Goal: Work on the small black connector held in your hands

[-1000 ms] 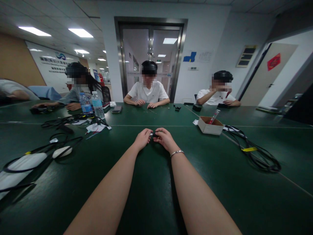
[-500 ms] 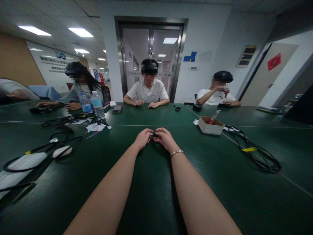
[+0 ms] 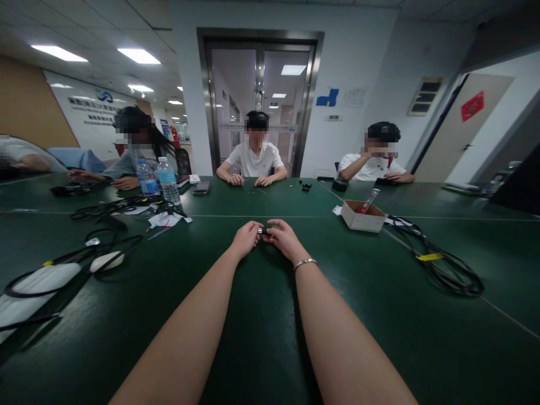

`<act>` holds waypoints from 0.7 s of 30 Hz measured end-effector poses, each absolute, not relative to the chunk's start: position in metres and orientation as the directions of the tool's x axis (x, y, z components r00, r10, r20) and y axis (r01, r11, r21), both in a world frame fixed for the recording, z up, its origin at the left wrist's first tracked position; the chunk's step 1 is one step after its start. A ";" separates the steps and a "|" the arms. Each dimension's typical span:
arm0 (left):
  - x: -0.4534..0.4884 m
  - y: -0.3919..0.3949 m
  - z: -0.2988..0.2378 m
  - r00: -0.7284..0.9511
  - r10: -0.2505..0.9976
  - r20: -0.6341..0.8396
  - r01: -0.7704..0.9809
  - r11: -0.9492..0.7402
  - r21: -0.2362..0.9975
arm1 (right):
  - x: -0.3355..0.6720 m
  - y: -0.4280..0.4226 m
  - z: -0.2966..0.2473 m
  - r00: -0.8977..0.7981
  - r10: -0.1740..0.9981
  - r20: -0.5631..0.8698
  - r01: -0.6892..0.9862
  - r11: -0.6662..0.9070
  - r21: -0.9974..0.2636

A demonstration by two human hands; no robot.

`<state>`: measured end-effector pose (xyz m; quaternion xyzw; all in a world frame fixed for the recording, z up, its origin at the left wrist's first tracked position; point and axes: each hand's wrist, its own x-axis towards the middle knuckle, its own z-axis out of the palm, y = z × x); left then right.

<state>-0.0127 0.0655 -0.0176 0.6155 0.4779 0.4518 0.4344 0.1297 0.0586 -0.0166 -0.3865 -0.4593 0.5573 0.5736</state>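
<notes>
Glossy green tabletop (image 3: 261, 315) | hands (image 3: 244, 241) pinching small black-and-silver piece (image 3: 264, 231) | pale open-topped box (image 3: 363, 223)

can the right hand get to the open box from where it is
Probably yes: nothing visible stands between the right hand and the open box off to its right, though that hand's fingertips are at a small dark object.

– Where's the light from?
– Glowing white rectangular ceiling panels (image 3: 59, 53), mostly upper left; overall it's rather dim.
– Any glare?
– Soft sheen on the smooth dark green tabletop (image 3: 261, 337), plus wide-angle stretching toward the edges.
</notes>
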 end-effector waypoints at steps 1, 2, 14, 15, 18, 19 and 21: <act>-0.013 0.066 -0.019 0.115 0.981 0.155 0.196 -0.175 0.965 | 0.129 0.060 -0.018 -0.048 0.990 0.130 -0.231 0.116 -0.966; -0.014 0.067 -0.020 0.094 0.981 0.170 0.194 -0.186 0.963 | 0.128 0.061 -0.019 -0.053 0.985 0.167 -0.158 0.156 -0.975; -0.020 0.041 -0.007 0.094 0.971 0.219 0.478 -0.237 0.846 | 0.124 0.029 0.001 -0.194 0.958 0.211 0.563 0.285 -0.776; -0.025 0.035 -0.004 0.133 0.980 0.149 0.439 -0.193 0.877 | 0.133 0.023 0.011 -0.249 0.958 0.144 0.625 0.273 -0.731; -0.059 0.013 0.005 0.215 0.977 0.005 0.347 -0.081 0.934 | 0.183 -0.008 0.048 -0.323 0.944 -0.069 0.845 0.255 -0.470; -0.076 0.001 0.009 0.227 0.974 -0.023 0.340 -0.057 0.939 | 0.208 -0.023 0.059 -0.338 0.933 -0.124 0.881 0.267 -0.391; -0.117 -0.029 0.015 0.241 0.969 -0.056 0.366 -0.037 0.930 | 0.269 -0.061 0.075 -0.292 0.943 -0.162 0.938 0.250 -0.239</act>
